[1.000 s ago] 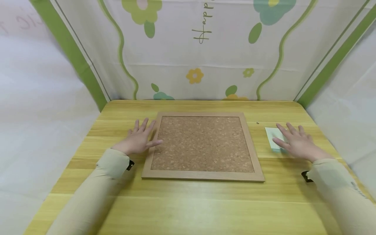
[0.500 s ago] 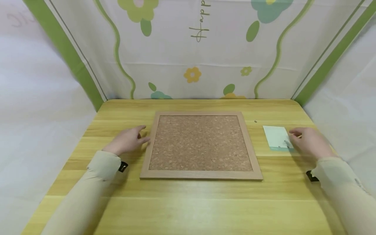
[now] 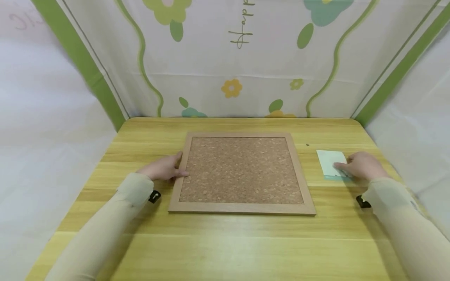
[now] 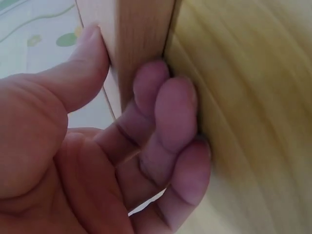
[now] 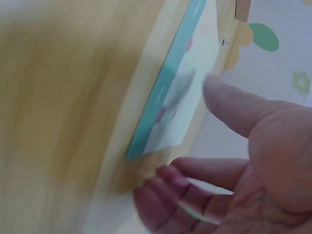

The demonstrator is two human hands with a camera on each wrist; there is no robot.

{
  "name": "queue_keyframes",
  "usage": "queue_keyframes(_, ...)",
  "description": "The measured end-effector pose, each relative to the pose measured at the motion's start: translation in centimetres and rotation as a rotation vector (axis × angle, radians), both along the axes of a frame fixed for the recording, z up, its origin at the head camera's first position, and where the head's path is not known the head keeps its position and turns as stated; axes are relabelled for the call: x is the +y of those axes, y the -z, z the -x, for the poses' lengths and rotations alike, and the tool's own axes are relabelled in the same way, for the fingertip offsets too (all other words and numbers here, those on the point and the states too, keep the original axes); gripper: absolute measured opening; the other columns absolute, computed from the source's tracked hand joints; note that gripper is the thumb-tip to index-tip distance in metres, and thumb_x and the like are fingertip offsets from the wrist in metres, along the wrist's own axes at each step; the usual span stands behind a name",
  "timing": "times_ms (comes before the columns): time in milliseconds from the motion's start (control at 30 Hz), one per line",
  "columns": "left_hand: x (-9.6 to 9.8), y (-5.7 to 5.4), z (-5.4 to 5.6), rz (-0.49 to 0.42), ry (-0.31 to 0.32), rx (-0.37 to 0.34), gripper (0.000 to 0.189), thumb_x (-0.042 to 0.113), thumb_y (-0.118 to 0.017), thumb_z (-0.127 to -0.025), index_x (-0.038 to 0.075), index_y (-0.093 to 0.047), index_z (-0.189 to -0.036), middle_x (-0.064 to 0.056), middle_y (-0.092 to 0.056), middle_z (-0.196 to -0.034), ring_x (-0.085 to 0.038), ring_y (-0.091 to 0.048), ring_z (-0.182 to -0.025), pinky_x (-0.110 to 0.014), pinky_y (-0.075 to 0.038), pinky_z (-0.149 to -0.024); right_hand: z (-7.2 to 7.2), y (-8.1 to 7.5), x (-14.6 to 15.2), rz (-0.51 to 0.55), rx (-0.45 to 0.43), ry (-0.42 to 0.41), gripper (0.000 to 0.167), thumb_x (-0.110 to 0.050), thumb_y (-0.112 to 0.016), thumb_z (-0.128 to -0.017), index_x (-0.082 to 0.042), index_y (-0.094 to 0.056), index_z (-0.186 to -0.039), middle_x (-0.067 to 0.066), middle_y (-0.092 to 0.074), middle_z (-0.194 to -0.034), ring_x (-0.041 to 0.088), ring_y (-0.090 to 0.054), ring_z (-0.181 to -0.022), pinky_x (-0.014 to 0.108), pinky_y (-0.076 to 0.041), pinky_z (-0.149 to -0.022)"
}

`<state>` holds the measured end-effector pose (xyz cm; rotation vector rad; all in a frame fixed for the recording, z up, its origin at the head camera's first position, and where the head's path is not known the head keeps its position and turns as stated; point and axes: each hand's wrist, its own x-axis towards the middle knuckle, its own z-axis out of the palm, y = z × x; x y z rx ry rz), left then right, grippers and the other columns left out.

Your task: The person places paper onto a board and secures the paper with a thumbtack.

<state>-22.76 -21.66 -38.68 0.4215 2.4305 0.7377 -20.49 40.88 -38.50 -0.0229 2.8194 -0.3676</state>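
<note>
Corkboard (image 3: 242, 169) in a wooden frame (image 3: 242, 208) lies flat on the table (image 3: 225, 242). My left hand (image 3: 163, 168) grips the frame's left side: thumb over the upper face, fingers bent against the outer edge. Pale green paper (image 3: 327, 162) lies right of the board, apart from it. My right hand (image 3: 367, 166) is at the paper's right edge, thumb over its face, fingers curled and clear of the thumb; I cannot tell whether the thumb touches. Small dark item (image 3: 307, 144): between board and paper, farther back. Flowered cloth (image 3: 267, 58): behind the table.
</note>
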Motion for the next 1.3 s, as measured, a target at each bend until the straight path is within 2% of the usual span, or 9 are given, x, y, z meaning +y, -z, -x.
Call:
queue_keyframes(100, 0.1, 0.1, 0.3, -0.034, -0.004, -0.03, 0.086, 0.027, -0.061, -0.1, -0.005, -0.004, -0.156, -0.007, -0.068, -0.076, -0.021, -0.062, -0.06, -0.035, -0.051, -0.059, 0.4, 0.0, -0.3, -0.023, -0.026, -0.015, 0.088, -0.062, -0.062, -0.089, 0.022, -0.053, -0.113, 0.045, -0.053, -0.114, 0.059, -0.053, -0.1, 0.069, -0.042, -0.085)
queue_keyframes(233, 0.1, 0.2, 0.4, -0.045, -0.01, -0.044, 0.077, 0.026, -0.062, -0.099, -0.001, -0.015, -0.154, -0.009, -0.067, -0.074, -0.022, -0.061, -0.057, -0.036, -0.052, -0.057, 1.0, -0.1, -0.8, -0.061, -0.048, -0.033, 0.097, -0.059, -0.066, -0.087, 0.026, -0.043, -0.128, 0.05, -0.042, -0.126, 0.066, -0.042, -0.112, 0.071, -0.037, -0.092)
queue_keyframes(300, 0.2, 0.1, 0.4, -0.05, -0.016, -0.056, 0.075, 0.024, -0.062, -0.099, 0.001, -0.016, -0.154, -0.009, -0.067, -0.075, -0.022, -0.061, -0.057, -0.037, -0.052, -0.057, 1.2, -0.1, -1.1, -0.07, -0.061, -0.031, 0.103, -0.058, -0.067, -0.087, 0.028, -0.034, -0.133, 0.051, -0.033, -0.132, 0.069, -0.034, -0.117, 0.072, -0.032, -0.096)
queue_keyframes(400, 0.3, 0.0, 0.4, -0.058, -0.017, -0.059, 0.076, 0.023, -0.062, -0.099, 0.003, -0.015, -0.155, -0.009, -0.068, -0.077, -0.022, -0.062, -0.058, -0.037, -0.053, -0.058, 1.4, -0.3, -1.2, -0.067, -0.072, -0.02, 0.105, -0.057, -0.068, -0.087, 0.028, -0.029, -0.136, 0.05, -0.03, -0.134, 0.069, -0.032, -0.119, 0.073, -0.03, -0.096)
queue_keyframes(833, 0.3, 0.3, 0.4, -0.038, -0.035, -0.051, 0.068, 0.025, -0.062, -0.099, 0.004, -0.024, -0.151, -0.009, -0.067, -0.078, -0.021, -0.061, -0.058, -0.035, -0.052, -0.057, 1.6, 0.3, -0.6, 0.036, -0.047, 0.023, 0.103, -0.059, -0.073, -0.083, 0.022, -0.034, -0.134, 0.047, -0.036, -0.133, 0.066, -0.037, -0.116, 0.072, -0.032, -0.094)
queue_keyframes(1000, 0.3, 0.3, 0.4, -0.027, -0.033, -0.05, 0.071, 0.026, -0.062, -0.099, 0.004, -0.02, -0.153, -0.009, -0.067, -0.079, -0.02, -0.061, -0.058, -0.034, -0.051, -0.057, 1.2, 0.3, 0.3, 0.069, -0.051, 0.022, 0.086, -0.052, -0.069, -0.088, 0.018, -0.041, -0.13, 0.046, -0.039, -0.13, 0.064, -0.039, -0.113, 0.071, -0.036, -0.089)
queue_keyframes(1133, 0.3, 0.3, 0.3, -0.024, -0.031, -0.05, 0.074, 0.026, -0.062, -0.099, 0.004, -0.018, -0.154, -0.009, -0.067, -0.077, -0.02, -0.06, -0.058, -0.034, -0.051, -0.056, 0.7, -0.4, 0.9, 0.094, -0.034, 0.008, 0.066, -0.047, -0.063, -0.094, 0.013, -0.052, -0.119, 0.036, -0.055, -0.113, 0.052, -0.051, -0.099, 0.063, -0.043, -0.079)
queue_keyframes(1233, 0.2, 0.3, 0.3, -0.033, -0.028, -0.046, 0.07, 0.025, -0.061, -0.099, 0.004, -0.021, -0.153, -0.009, -0.067, -0.077, -0.021, -0.06, -0.058, -0.035, -0.051, -0.056, 0.3, -1.0, 1.3, 0.118, -0.009, 0.018, 0.061, -0.049, -0.058, -0.097, 0.009, -0.056, -0.116, 0.017, -0.065, -0.091, 0.034, -0.055, -0.083, 0.049, -0.044, -0.071)
queue_keyframes(1300, 0.2, 0.4, 0.3, -0.042, -0.028, -0.042, 0.068, 0.025, -0.061, -0.099, 0.003, -0.023, -0.152, -0.009, -0.067, -0.076, -0.021, -0.06, -0.058, -0.035, -0.051, -0.056, 0.0, -1.6, 1.3, 0.136, 0.001, 0.033, 0.065, -0.052, -0.055, -0.098, 0.009, -0.054, -0.121, 0.009, -0.068, -0.084, 0.026, -0.058, -0.078, 0.043, -0.044, -0.069)
